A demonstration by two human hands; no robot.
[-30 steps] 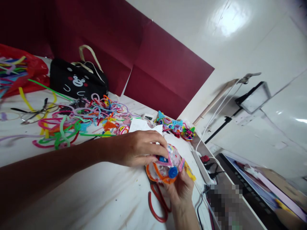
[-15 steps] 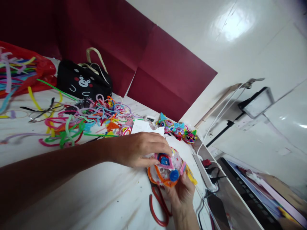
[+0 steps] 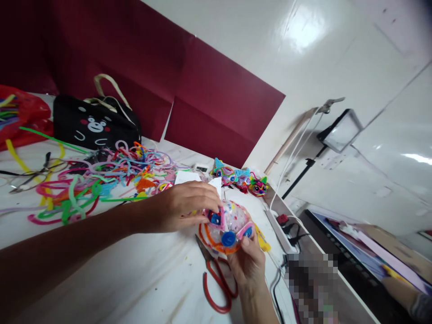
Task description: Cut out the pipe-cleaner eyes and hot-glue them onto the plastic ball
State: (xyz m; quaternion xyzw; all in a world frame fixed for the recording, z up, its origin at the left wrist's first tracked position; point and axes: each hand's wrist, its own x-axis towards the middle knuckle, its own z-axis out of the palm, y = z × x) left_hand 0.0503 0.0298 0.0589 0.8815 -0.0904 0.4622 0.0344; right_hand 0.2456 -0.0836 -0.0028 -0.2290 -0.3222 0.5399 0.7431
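A craft mask (image 3: 236,218) with a see-through body, an orange fuzzy rim and a round blue nose is held above the table, tilted. My right hand (image 3: 248,261) grips it from below, the thumb by a pink-edged blue eye on its right side. My left hand (image 3: 194,202) reaches in from the left, its fingers closed on a pink-edged eye piece (image 3: 216,219) with a blue centre, against the mask's left side. Whether that piece is fixed on cannot be seen. Red-handled scissors (image 3: 219,283) lie just under the mask, partly hidden by it.
Tangled pipe cleaners (image 3: 114,175) cover the table's left, near a black bag (image 3: 96,121), a red bag (image 3: 30,112) and glasses (image 3: 37,173). Finished craft faces (image 3: 232,175) stand behind. A power strip (image 3: 281,231) edges the right; another person's arm (image 3: 400,292) shows at far right.
The view has swung right. The mask has turned, so its right eye and nose show more plainly. A forearm has appeared at the far right; both my hands keep hold.
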